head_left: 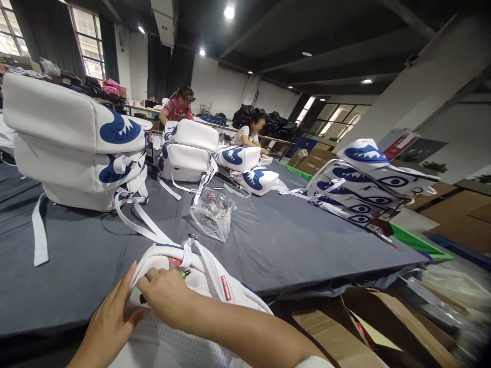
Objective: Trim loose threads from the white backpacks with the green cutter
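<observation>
A white backpack [169,337] with a perforated panel, straps and a small red label lies at the near edge of the table, close to me. My left hand [111,314] holds its left side, fingers along the outer edge and thumb on the near side. My right hand [166,296] is closed over the top part of the bag, beside my left thumb. From that fist sticks out the green and black end of a slim tool [185,274]; its kind I cannot make out. My fingers hide the rest of it.
Stacked white backpacks with blue shark-like prints stand at left [69,148], centre [192,158] and right [356,179] on the grey-covered table [268,245]. A clear plastic bag [215,212] lies mid-table. Open cardboard boxes [333,332] sit at lower right. Two people work behind.
</observation>
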Tool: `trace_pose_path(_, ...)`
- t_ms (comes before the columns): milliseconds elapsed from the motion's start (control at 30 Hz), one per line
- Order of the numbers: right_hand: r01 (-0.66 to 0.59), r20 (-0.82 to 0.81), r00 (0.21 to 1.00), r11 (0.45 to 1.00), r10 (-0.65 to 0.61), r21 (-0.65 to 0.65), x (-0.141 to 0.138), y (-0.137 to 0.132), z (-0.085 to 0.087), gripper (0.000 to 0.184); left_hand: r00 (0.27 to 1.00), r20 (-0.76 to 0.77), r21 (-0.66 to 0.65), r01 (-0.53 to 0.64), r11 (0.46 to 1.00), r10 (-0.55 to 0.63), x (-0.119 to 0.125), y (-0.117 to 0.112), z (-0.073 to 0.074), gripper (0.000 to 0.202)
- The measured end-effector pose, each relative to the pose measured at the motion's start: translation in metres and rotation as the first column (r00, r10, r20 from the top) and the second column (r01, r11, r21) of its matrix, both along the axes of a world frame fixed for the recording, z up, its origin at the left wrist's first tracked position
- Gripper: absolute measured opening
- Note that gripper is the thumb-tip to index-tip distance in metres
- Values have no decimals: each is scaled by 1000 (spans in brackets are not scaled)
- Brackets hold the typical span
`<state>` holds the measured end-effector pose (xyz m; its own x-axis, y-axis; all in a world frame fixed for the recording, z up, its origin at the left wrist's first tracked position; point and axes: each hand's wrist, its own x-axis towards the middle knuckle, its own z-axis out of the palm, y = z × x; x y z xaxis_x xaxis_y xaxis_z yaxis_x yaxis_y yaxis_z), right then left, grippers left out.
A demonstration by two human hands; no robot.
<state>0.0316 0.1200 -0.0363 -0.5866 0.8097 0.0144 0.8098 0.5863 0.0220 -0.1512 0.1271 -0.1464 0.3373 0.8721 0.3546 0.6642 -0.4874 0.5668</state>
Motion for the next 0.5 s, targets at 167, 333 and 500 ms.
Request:
trace_pose_path(167, 48, -104, 993, 990, -63, -135, -1, 13, -4, 17, 1000, 13, -47, 15, 999, -14, -2, 1, 0, 77)
trace_pose_path(333, 61, -12, 998, 987, -63, -148, 34, -6, 10, 13, 995, 60, -285, -59, 957, 79, -1, 3, 18, 95)
trace_pose_path(500, 488, 189, 869, 854, -457, -179, 113, -56, 24, 23, 977, 211, -534, 82, 842, 39, 5, 5, 44, 83)
